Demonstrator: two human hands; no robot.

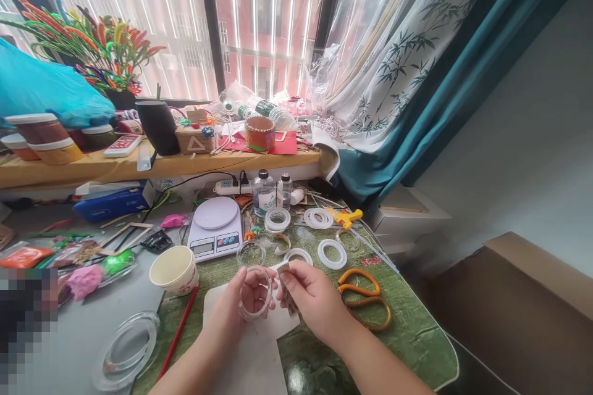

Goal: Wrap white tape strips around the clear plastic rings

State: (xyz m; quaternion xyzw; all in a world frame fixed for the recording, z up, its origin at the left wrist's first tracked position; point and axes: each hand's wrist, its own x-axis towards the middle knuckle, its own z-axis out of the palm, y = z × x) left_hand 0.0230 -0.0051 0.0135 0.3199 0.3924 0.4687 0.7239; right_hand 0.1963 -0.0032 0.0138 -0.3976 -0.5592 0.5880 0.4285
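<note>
My left hand (228,308) is closed around a clear resin bangle (256,317), held upright with its opening facing me. Close beside it, my right hand (317,299) pinches a small folded greyish-brown piece (282,268), possibly sandpaper; the fingers cover much of it. Both hands are above a white sheet of paper (252,358) on the green table. Just beyond them lie a clear ring (238,253) and a white ring mould (303,253). Orange-handled scissors (384,315) rest to the right of my right hand.
A kitchen scale (215,216), a paper cup (171,268) and a red stick (180,330) are on the left. Further back are two bottles (264,191), stacked ring moulds (277,220) and a yellow glue gun (345,218). Large clear rings (148,345) lie at front left.
</note>
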